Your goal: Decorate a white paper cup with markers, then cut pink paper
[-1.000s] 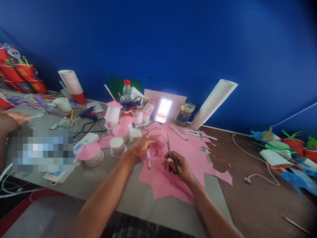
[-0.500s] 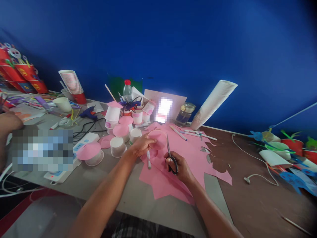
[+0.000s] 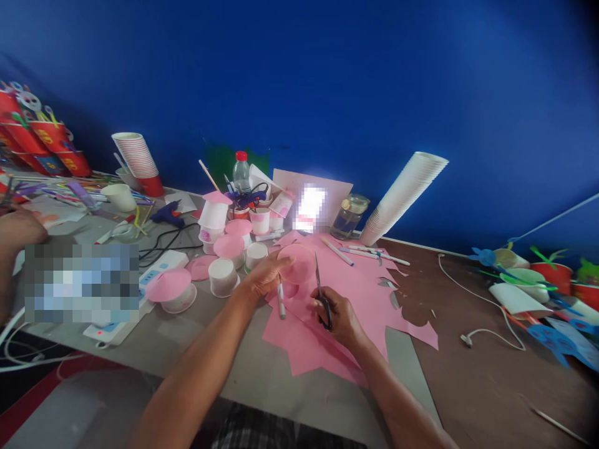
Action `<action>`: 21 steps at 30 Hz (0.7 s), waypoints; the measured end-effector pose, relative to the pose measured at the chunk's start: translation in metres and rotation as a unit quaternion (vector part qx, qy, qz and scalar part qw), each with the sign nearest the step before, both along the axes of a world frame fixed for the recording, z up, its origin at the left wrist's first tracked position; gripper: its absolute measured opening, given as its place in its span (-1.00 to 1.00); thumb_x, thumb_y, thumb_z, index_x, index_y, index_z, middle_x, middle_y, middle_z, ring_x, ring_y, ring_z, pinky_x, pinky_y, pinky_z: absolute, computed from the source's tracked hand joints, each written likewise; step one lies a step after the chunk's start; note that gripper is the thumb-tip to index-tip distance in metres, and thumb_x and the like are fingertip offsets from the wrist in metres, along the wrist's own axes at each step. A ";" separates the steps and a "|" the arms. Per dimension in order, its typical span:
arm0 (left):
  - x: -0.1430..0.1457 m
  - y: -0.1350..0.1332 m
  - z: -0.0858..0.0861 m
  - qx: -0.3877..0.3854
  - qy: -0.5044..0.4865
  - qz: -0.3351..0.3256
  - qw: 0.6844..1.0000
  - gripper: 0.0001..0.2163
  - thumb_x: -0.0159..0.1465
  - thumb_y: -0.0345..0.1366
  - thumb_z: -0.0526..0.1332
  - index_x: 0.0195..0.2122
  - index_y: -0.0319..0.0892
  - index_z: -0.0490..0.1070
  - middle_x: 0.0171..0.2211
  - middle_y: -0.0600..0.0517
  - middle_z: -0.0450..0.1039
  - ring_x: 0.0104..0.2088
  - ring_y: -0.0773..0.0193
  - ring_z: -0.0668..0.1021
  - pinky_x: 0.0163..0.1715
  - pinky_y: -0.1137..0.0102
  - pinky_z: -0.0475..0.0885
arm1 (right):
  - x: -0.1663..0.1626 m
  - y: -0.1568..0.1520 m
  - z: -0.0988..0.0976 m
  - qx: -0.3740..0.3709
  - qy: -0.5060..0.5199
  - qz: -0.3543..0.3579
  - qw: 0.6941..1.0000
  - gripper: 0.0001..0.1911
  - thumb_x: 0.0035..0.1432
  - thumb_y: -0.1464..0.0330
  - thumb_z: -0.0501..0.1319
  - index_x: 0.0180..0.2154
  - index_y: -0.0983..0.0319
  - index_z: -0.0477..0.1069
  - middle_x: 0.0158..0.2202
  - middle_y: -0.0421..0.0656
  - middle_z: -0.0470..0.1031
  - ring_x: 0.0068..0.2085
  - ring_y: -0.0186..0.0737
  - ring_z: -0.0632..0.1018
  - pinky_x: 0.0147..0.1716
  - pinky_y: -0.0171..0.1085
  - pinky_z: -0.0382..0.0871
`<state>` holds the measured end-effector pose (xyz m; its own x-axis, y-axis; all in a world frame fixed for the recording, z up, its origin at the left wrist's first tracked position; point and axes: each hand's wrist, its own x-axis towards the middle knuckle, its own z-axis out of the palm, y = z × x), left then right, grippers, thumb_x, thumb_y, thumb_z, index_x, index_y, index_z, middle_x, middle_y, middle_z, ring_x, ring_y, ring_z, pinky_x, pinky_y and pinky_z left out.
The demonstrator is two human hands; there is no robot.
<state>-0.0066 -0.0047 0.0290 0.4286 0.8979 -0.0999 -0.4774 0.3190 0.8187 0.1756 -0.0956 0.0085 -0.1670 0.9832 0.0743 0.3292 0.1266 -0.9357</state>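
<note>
Between the thumb and fingers of my left hand (image 3: pixel 267 274) is a round pink paper disc (image 3: pixel 299 265), held up over the pink sheets. My right hand (image 3: pixel 340 315) grips scissors (image 3: pixel 320 287) by their black handles, with the blades pointing up beside the disc's right edge. Under both hands lie pink paper sheets (image 3: pixel 346 337) with jagged, cut edges. A marker (image 3: pixel 281 302) lies just below my left hand. White paper cups (image 3: pixel 223 277) stand to its left, and one cup nearby wears a pink paper cone (image 3: pixel 168 285).
A power strip (image 3: pixel 135 299) and a hot glue gun (image 3: pixel 167 214) lie on the left. Behind stand a glass jar (image 3: pixel 349 216), a lit phone (image 3: pixel 311 207) and a leaning cup stack (image 3: pixel 405 196). Another person's hand (image 3: pixel 21 227) is at far left. A white cable (image 3: pixel 491 293) lies right.
The pink disc has turned flatter toward me, its folded-looking flap no longer showing. My left fingers have shifted along its edge. The scissors have tilted slightly in my right hand.
</note>
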 end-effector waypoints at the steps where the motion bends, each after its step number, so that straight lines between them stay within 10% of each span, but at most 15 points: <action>1: 0.000 0.001 -0.001 -0.005 0.002 0.007 1.000 -0.69 -0.07 -0.23 0.46 -0.31 -0.22 0.54 -0.46 0.01 0.56 -0.39 0.24 0.56 -0.37 0.42 0.43 | 0.000 0.000 0.000 0.005 -0.016 -0.004 1.000 -0.66 0.15 0.07 0.17 -0.29 0.23 0.31 -0.60 -0.30 0.28 -0.57 -0.38 0.27 -0.56 -0.38 0.17; 21: 0.004 0.013 -0.017 0.069 0.085 0.074 0.991 -0.72 -0.02 -0.21 0.44 -0.32 -0.25 0.55 -0.46 0.05 0.51 -0.45 0.33 0.49 -0.35 0.42 0.36 | 0.002 0.002 -0.007 0.007 -0.051 -0.008 0.999 -0.76 0.15 0.17 0.19 -0.28 0.22 0.32 -0.60 -0.31 0.28 -0.55 -0.37 0.25 -0.56 -0.39 0.16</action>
<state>-0.0026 0.0088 0.0120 0.2795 0.9597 -0.0306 -0.3618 0.1348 0.9224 0.1779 -0.0939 0.0011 -0.1588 0.9847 0.0723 0.4249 0.1343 -0.8952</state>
